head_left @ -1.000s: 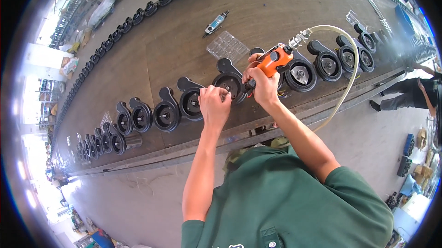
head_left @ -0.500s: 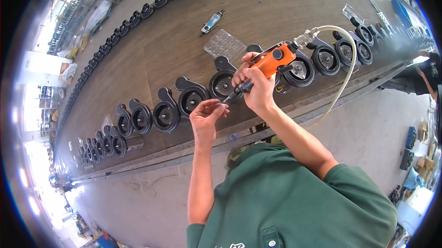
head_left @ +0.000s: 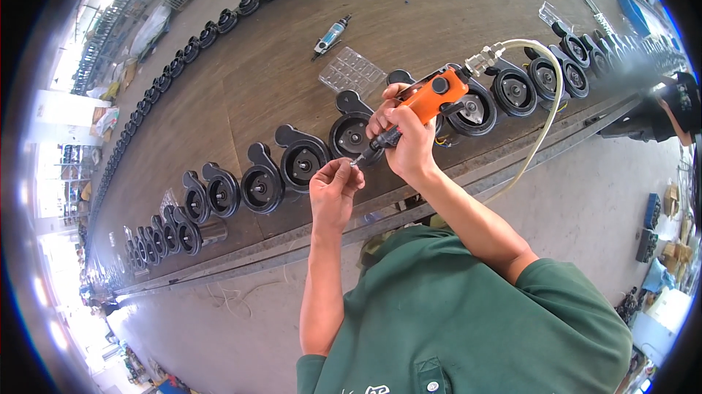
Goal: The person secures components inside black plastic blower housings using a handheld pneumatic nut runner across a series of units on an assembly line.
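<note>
An orange pneumatic screwdriver (head_left: 441, 97) is gripped in my right hand (head_left: 411, 138), its bit pointing down and left. A clear air hose (head_left: 561, 94) runs from its back end through a metal fitting. My left hand (head_left: 336, 186) is closed in a pinch right at the tip of the bit. Something small and shiny shows at the fingertips, too small to name. Just beyond the left hand stands a round black housing (head_left: 351, 133) with a metal plate and a centre shaft inside. Another black housing (head_left: 303, 163) sits to its left.
Several similar housings (head_left: 261, 188) line the near edge of the brown workbench (head_left: 241, 94). Farther back lie a clear compartment tray (head_left: 352, 70) and a blue-and-silver air tool (head_left: 332, 36). A row of small black parts (head_left: 248, 3) follows the far side. At far right is another person (head_left: 658, 112).
My left fingers have closed from a looser hold into a pinch at the bit tip. The right hand and screwdriver have hardly moved.
</note>
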A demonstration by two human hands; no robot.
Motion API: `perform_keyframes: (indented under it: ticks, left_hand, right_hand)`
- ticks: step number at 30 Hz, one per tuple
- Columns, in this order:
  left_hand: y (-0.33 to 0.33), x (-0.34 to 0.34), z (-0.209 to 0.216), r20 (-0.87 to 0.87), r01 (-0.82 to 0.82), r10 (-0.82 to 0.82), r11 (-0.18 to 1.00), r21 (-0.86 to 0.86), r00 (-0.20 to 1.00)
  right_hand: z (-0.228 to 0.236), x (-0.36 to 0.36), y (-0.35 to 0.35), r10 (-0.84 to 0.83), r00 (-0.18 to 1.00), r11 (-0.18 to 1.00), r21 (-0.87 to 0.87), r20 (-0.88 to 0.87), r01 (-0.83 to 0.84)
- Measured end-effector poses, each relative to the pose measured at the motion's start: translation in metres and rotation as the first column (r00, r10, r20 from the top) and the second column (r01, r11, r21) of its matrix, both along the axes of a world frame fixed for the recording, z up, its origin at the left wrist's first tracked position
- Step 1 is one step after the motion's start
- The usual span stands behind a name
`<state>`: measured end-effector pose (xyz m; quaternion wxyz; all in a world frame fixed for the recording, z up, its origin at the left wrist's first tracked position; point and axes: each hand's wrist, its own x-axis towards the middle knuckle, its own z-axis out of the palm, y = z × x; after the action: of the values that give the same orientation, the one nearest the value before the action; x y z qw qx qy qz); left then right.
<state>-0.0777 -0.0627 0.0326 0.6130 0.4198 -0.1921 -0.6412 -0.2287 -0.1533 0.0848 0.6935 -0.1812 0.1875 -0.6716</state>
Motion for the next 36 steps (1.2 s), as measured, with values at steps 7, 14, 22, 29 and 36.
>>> perform_keyframes:
  ticks: [7,14,22,29,36]
  left_hand:
    - [0.000,0.003,-0.009,-0.224,0.019,0.015,0.988,0.153,0.975]
    - [-0.016,0.002,0.011,0.353,0.069,-0.126,0.983,0.168,0.927]
    - [-0.044,0.005,0.020,0.768,0.349,-0.489,0.864,0.362,0.414]
    - [-0.042,0.010,0.000,1.000,0.113,-0.008,0.994,0.009,-0.013]
    - [-0.059,0.030,0.025,0.954,0.182,0.147,0.978,-0.102,-0.259]
  right_hand:
    - [-0.015,0.003,0.004,0.007,1.000,0.997,-0.071,0.026,-0.005]
    - [-0.029,0.001,0.004,0.021,0.990,0.976,-0.212,-0.142,-0.051]
    - [-0.063,0.003,-0.016,-0.043,0.919,0.977,-0.208,-0.393,-0.043]
    - [-0.060,0.005,-0.016,0.002,0.876,0.976,-0.189,-0.482,-0.106]
    - [-0.061,0.007,-0.019,0.008,0.798,0.959,-0.220,-0.603,-0.176]
